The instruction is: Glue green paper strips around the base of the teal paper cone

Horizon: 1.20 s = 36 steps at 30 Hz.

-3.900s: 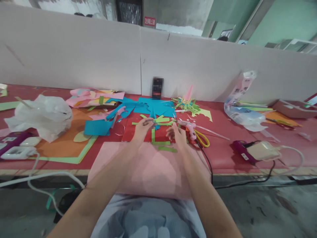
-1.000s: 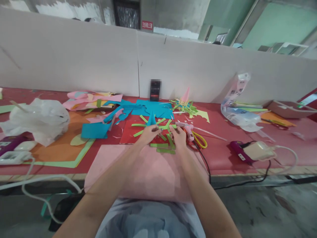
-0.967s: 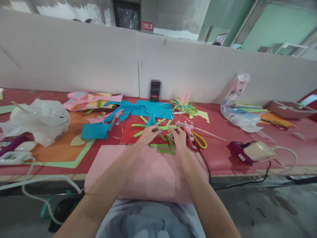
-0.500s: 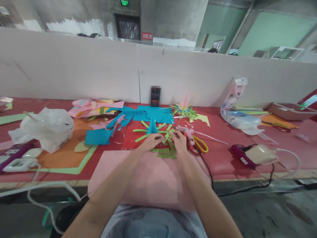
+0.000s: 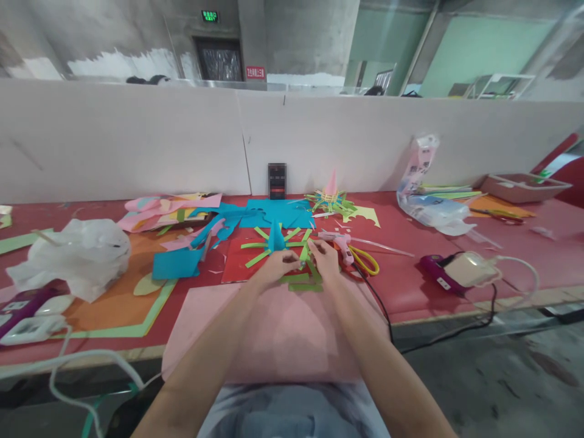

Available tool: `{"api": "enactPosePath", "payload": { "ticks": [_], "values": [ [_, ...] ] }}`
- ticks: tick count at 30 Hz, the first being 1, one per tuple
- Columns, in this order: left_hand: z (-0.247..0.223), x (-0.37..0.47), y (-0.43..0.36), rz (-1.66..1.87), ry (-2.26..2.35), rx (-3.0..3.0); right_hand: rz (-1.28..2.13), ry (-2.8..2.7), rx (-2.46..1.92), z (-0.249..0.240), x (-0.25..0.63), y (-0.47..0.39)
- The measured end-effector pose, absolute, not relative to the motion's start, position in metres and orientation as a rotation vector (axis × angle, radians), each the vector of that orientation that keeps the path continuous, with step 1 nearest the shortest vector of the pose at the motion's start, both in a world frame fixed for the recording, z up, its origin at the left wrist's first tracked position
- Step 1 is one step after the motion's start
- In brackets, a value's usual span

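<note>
A blue paper cone (image 5: 275,238) stands upright, with several light green paper strips (image 5: 256,260) fanning out around it over a red sheet (image 5: 233,263). My left hand (image 5: 277,267) is closed in front of the cone, thumb and fingers pinched at a green strip. To its right, my right hand (image 5: 326,260) pinches the upper part of a green strip (image 5: 305,250). Fingers partly hide where the strips meet. Loose green strips (image 5: 305,286) lie just below the hands. A pink glue gun (image 5: 343,248) rests beside my right hand.
Yellow-handled scissors (image 5: 367,261) lie right of the glue gun. Behind are blue paper (image 5: 280,213), a pink-coned paper piece (image 5: 332,185) and a phone (image 5: 277,181) against the white partition (image 5: 182,146). A plastic bag (image 5: 82,255) sits left; a purple power strip (image 5: 440,274) is at right.
The camera view has turned slightly to the right. Both hands stay at the green strips with only small finger movements; the cone and the other things keep their places on the table.
</note>
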<state>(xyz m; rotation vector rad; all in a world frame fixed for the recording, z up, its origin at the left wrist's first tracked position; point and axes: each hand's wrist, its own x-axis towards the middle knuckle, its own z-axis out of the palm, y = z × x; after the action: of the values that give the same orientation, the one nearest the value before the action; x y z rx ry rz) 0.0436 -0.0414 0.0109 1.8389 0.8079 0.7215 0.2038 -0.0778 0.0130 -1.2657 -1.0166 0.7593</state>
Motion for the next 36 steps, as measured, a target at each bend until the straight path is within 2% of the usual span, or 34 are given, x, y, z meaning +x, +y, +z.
{"api": "enactPosePath", "payload": {
  "ticks": [7, 14, 20, 23, 27, 31, 36],
  "values": [
    [0.011, 0.044, -0.039, 0.773, 0.804, 1.827, 0.644, -1.157, -1.364, 0.013, 0.203, -0.079],
    [0.018, 0.042, -0.038, 0.878, 0.871, 1.819, 0.036, -1.365, -1.447, 0.021, 0.195, -0.091],
    [0.020, 0.039, -0.035, 0.975, 0.948, 1.796, -0.405, -1.076, -1.825, 0.026, 0.225, -0.095],
    [0.020, 0.036, -0.031, 1.020, 0.949, 1.791, -0.415, -0.908, -2.062, 0.018, 0.243, -0.093],
    [0.024, 0.029, -0.024, 1.127, 0.972, 1.675, -0.267, -0.998, -2.278, 0.004, 0.251, -0.089],
    [0.026, 0.018, -0.017, 1.234, 0.994, 1.593, -0.248, -1.051, -2.323, 0.001, 0.251, -0.087],
    [0.023, 0.000, -0.024, 1.170, 1.171, 1.687, -0.280, -1.005, -2.174, 0.007, 0.250, -0.087]
  ]
}}
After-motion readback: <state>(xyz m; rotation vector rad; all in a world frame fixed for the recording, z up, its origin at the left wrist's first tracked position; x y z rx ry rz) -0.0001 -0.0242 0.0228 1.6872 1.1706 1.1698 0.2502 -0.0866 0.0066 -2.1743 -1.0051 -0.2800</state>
